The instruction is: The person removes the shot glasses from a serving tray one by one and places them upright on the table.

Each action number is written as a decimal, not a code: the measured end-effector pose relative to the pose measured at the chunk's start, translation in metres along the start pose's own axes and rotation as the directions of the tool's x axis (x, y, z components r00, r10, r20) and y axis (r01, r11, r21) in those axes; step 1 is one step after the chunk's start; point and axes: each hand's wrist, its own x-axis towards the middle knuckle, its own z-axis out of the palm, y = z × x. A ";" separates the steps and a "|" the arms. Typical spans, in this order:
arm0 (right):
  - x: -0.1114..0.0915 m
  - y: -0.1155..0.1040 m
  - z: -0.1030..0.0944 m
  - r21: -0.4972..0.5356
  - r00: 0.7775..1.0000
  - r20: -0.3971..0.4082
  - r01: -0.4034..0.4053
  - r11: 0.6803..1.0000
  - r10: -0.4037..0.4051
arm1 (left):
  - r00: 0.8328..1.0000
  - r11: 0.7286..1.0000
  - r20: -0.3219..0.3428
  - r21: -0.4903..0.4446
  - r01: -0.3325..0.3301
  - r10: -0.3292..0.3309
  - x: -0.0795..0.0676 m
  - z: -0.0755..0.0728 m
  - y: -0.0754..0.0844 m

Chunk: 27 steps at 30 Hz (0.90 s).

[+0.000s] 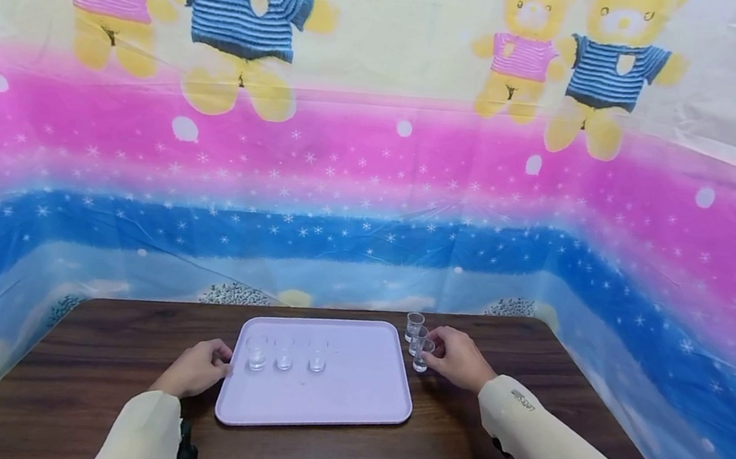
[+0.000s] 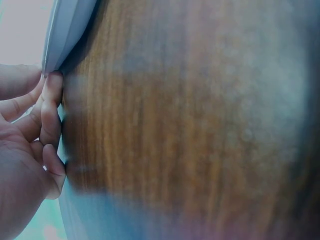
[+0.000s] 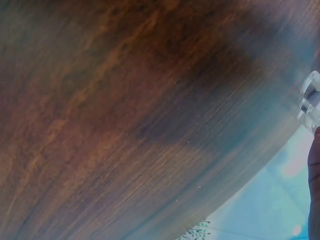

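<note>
- Sleeves, pale, two: left sleeve (image 1: 140, 434), right sleeve (image 1: 561, 452); dark lettering on the right one.
- Surface (image 1: 451, 458), dark wood grain, far corners rounded.
- Left hand (image 1: 190, 370), one: toward the surface's left edge, thumb and fingers pinching the rim of the tray.
- Tray (image 1: 355, 398), pale lilac, rounded corners: flat on the surface, closer to its far edge than to its side edges.
- Tray glasses, clear, three: left (image 1: 257, 357), middle (image 1: 284, 358), right (image 1: 317, 358); upright, in a row across the tray's left half, standing apart.
- Right hand (image 1: 458, 359), one: thumb and fingers clamped on the nearest glass.
- Nearest glass (image 1: 420, 362), clear: upright, just beside the tray's right edge; whether lifted, cannot tell.
- Further glasses, clear, two: second (image 1: 415, 343), farthest (image 1: 414, 326); lined up behind it toward the surface's far edge.
- Backdrop (image 1: 376, 155), printed: bears, snowflakes, pink and blue bands; beyond the far edge.
</note>
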 end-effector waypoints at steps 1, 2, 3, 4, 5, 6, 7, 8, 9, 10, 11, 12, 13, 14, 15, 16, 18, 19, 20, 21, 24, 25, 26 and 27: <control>0.000 0.000 -0.001 -0.003 1.000 0.004 -0.001 1.000 0.001 | 1.000 1.000 0.001 -0.001 0.000 0.000 0.000 0.000 0.000; 0.000 0.000 -0.002 -0.004 1.000 0.009 0.001 1.000 -0.001 | 1.000 1.000 0.001 -0.003 0.001 -0.001 0.000 0.000 0.000; 0.000 -0.001 -0.003 -0.006 1.000 0.012 0.003 1.000 -0.003 | 1.000 1.000 0.002 -0.003 0.000 0.000 0.000 0.000 0.000; 0.000 -0.001 -0.004 -0.011 1.000 0.014 0.005 1.000 -0.005 | 1.000 1.000 0.003 -0.003 0.000 0.000 0.000 0.000 0.000; 0.000 -0.002 -0.007 -0.006 1.000 0.014 0.011 1.000 -0.011 | 1.000 1.000 0.003 -0.005 0.000 0.001 0.000 0.000 0.000; 0.000 -0.003 -0.009 -0.004 1.000 0.011 0.020 1.000 -0.020 | 1.000 1.000 0.003 -0.005 0.000 0.000 0.001 0.000 0.000; 0.001 -0.004 -0.011 -0.001 1.000 0.006 0.030 1.000 -0.030 | 1.000 1.000 0.003 -0.007 0.005 -0.005 0.001 0.000 0.000; 0.001 -0.005 -0.013 -0.003 0.999 -0.004 0.048 0.999 -0.048 | 1.000 1.000 0.002 -0.006 0.006 -0.006 0.001 0.000 0.000; 0.002 -0.006 -0.016 -0.006 0.998 -0.015 0.062 0.998 -0.062 | 1.000 1.000 0.002 -0.005 0.006 -0.006 0.001 0.000 0.000; 0.003 -0.008 -0.018 -0.004 0.997 -0.027 0.078 0.997 -0.078 | 1.000 1.000 0.004 -0.006 0.008 -0.008 0.001 0.000 0.000; 0.004 -0.010 -0.020 -0.005 0.994 -0.040 0.100 0.995 -0.100 | 1.000 1.000 0.006 -0.009 0.009 -0.009 0.001 0.000 0.000; 0.005 -0.011 -0.021 -0.011 0.991 -0.054 0.121 0.993 -0.121 | 1.000 1.000 0.009 -0.010 0.011 -0.011 0.000 0.000 0.000; 0.006 -0.013 -0.022 -0.014 0.987 -0.067 0.143 0.990 -0.143 | 1.000 1.000 0.011 -0.012 0.012 -0.012 0.000 0.000 0.000; 0.008 -0.015 -0.022 -0.022 0.983 -0.078 0.162 0.987 -0.163 | 1.000 1.000 0.013 -0.011 0.010 -0.010 0.000 -0.001 0.000; 0.009 -0.018 -0.021 -0.024 0.980 -0.085 0.178 0.984 -0.180 | 1.000 1.000 0.014 -0.012 0.011 -0.011 -0.001 -0.001 0.000; 0.011 -0.020 -0.020 -0.028 0.976 -0.091 0.198 0.980 -0.199 | 1.000 1.000 0.015 -0.011 0.011 -0.011 -0.001 -0.001 0.000; 0.015 -0.026 -0.017 -0.036 0.969 -0.090 0.226 0.973 -0.229 | 1.000 1.000 0.011 -0.009 0.011 -0.011 -0.002 -0.001 0.001; 0.016 -0.030 -0.015 -0.039 0.967 -0.083 0.238 0.970 -0.241 | 1.000 1.000 0.009 -0.007 0.010 -0.010 -0.002 -0.001 0.001; 0.018 -0.033 -0.012 -0.043 0.966 -0.074 0.244 0.969 -0.247 | 1.000 1.000 0.007 -0.006 0.010 -0.010 -0.002 -0.001 0.001; 0.019 -0.037 -0.010 -0.041 0.965 -0.064 0.252 0.967 -0.254 | 1.000 1.000 0.005 -0.006 0.010 -0.010 -0.002 -0.001 0.001; 0.023 -0.051 -0.003 -0.035 0.965 -0.027 0.260 0.965 -0.261 | 1.000 1.000 0.005 -0.008 0.012 -0.012 -0.002 -0.002 0.002; 0.024 -0.055 0.000 -0.040 0.965 -0.017 0.259 0.965 -0.260 | 1.000 1.000 0.006 -0.009 0.013 -0.013 -0.002 -0.002 0.002; 0.026 -0.059 0.003 -0.043 0.966 -0.006 0.259 0.965 -0.259 | 1.000 1.000 0.008 -0.010 0.015 -0.015 -0.002 -0.002 0.002; 0.027 -0.064 0.006 -0.048 0.965 0.006 0.263 0.964 -0.263 | 1.000 1.000 0.011 -0.010 0.016 -0.015 -0.001 -0.002 0.002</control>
